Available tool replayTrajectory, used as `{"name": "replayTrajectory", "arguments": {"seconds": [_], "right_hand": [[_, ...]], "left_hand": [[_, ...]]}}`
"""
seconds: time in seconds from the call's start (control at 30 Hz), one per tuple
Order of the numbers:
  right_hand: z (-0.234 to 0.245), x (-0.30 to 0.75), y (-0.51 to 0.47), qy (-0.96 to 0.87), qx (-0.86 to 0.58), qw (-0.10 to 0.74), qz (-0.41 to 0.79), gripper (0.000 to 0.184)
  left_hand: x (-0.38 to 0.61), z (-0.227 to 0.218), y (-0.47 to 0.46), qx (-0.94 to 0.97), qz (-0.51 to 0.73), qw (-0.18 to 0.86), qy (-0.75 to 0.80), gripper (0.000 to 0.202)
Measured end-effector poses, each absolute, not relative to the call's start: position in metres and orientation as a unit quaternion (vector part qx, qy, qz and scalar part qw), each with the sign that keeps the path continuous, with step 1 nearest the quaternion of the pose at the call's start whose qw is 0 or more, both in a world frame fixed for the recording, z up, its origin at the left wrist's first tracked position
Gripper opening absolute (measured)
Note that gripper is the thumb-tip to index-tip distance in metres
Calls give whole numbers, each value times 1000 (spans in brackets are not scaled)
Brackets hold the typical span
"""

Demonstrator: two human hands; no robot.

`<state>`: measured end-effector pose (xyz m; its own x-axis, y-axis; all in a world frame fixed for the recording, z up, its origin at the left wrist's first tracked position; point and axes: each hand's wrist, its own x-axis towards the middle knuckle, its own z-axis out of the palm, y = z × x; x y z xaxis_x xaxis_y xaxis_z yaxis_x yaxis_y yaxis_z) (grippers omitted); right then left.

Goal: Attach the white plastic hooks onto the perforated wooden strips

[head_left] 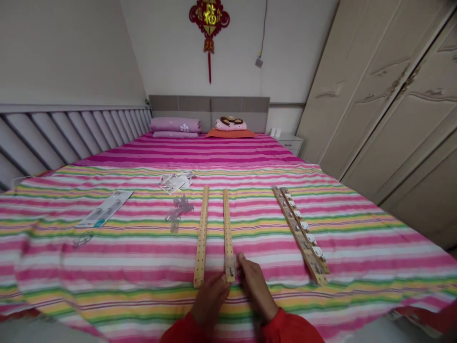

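Note:
Two narrow wooden strips with rows of small holes lie lengthwise on the striped bedspread. The near end of the right-hand strip carries a clear adhesive hook with a metal prong. My left hand is closed at that end, fingertips on the strip's lower left corner. Beside the strip's right edge is my right hand, its fingers stretched forward and apart from the thumb; its underside is hidden.
Clear hooks lie in a pile left of the strips, beyond them white-backed pieces. A hook package and a crumpled clear piece lie farther left. Two strips fitted with hooks lie at the right.

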<state>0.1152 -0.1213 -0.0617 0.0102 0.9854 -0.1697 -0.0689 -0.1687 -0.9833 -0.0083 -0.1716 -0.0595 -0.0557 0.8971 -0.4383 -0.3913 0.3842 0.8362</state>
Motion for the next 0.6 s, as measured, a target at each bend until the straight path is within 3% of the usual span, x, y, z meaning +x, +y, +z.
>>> {"name": "replayTrajectory", "arguments": {"seconds": [0.17, 0.33, 0.4, 0.6], "right_hand": [[-56, 128, -127, -451, -549, 495, 501, 53], [-50, 131, -129, -465, -526, 523, 483, 50], [-46, 131, -130, -465, -520, 530, 483, 49], [-38, 134, -134, -453, -524, 533, 486, 49]], "left_hand": [[-67, -24, -183, 338, 361, 643, 584, 48], [-149, 0, -129, 457, 522, 287, 661, 38], [-172, -4, -105, 474, 522, 161, 690, 30], [-193, -21, -75, 586, 456, 61, 667, 23]]}}
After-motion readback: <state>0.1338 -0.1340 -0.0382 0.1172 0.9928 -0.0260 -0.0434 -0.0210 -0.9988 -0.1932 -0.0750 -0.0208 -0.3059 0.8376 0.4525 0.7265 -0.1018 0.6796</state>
